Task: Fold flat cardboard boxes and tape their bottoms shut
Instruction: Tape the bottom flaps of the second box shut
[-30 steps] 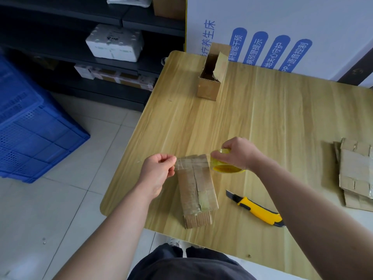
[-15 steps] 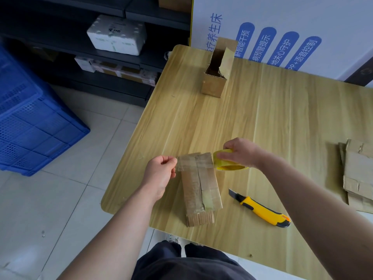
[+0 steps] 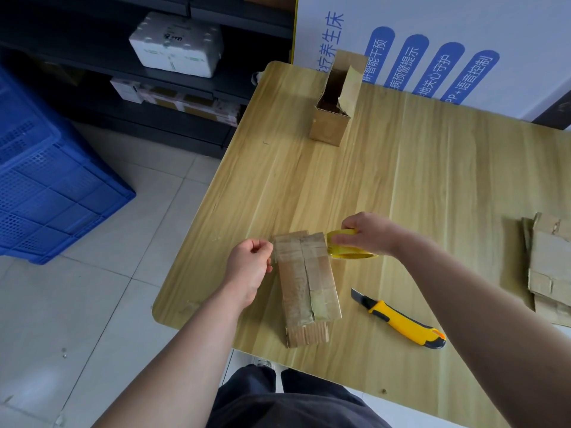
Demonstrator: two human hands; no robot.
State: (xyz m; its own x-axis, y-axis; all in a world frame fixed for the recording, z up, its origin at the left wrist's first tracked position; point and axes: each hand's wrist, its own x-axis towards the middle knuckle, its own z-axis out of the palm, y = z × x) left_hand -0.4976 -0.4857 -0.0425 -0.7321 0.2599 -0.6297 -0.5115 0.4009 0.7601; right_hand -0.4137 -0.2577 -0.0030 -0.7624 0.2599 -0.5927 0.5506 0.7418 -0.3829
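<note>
The tape strip (image 3: pixel 290 253) end is pinched by the left hand (image 3: pixel 250 267). The yellow tape roll (image 3: pixel 352 251) is gripped by the right hand (image 3: pixel 367 233). The cardboard box (image 3: pixel 306 285) is laid on the table (image 3: pixel 401 180) between both sets of fingers, the strip stretched across its far end.

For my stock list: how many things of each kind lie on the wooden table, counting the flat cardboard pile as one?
Folded boxes: 2
Tape roll: 1
Utility knife: 1
Flat cardboard pile: 1
Total: 5
</note>
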